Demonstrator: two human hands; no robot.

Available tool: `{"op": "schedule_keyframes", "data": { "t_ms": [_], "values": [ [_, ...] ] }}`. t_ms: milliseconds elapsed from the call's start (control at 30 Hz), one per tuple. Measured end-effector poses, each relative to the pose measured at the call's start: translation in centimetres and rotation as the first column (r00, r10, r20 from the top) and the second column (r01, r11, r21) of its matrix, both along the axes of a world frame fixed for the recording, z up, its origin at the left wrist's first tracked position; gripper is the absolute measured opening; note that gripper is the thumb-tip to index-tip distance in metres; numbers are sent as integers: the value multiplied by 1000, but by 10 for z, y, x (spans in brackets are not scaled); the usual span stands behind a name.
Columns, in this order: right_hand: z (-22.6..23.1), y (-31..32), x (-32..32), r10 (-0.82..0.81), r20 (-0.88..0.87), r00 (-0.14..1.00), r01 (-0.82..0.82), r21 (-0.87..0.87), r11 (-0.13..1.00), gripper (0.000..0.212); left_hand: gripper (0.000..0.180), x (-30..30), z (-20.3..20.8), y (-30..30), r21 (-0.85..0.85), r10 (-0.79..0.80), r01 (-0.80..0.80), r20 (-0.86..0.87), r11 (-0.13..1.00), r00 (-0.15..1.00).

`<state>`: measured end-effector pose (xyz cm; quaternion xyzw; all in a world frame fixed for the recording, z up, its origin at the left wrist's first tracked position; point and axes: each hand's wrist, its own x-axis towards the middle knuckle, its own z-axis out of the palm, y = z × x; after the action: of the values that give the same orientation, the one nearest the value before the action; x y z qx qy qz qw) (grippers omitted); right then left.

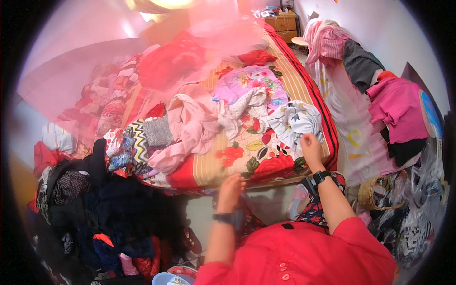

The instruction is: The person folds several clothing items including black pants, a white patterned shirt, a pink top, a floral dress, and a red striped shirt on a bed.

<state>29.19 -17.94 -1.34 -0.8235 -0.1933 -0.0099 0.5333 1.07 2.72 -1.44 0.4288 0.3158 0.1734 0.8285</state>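
Note:
A white garment with a dark and yellow print lies crumpled near the right edge of the bed. Over its near edge, the fingers of my right hand are curled together, seemingly pinching the cloth. My left hand is raised just off the bed's front edge, bent at the fingers and smeared by motion; no cloth shows in it. Beyond the white garment, a pink flowered cloth is spread out. A pale dotted garment and a long light-pink garment lie to its left.
The bed has a striped, flowered sheet. Folded clothes line its left side under a sheer pink net. Dark clothes heap at lower left. A pink garment hangs at right, above a wicker basket.

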Motion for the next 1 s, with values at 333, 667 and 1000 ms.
{"op": "schedule_keyframes", "data": {
  "t_ms": [333,667,1000],
  "values": [
    [35,-7,99,-226,232,946,254,-101,962,23,21,27,31,-50,87,-212,223,-120,971,970],
    [97,-42,-120,878,-137,459,-884,24,466,23,54,74,31,-41,-289,-95,282,524,915,846],
    [138,-68,-116,630,-268,729,-581,245,776,20,35,37,76,-53,-59,-281,351,481,935,830]
  ]
}}
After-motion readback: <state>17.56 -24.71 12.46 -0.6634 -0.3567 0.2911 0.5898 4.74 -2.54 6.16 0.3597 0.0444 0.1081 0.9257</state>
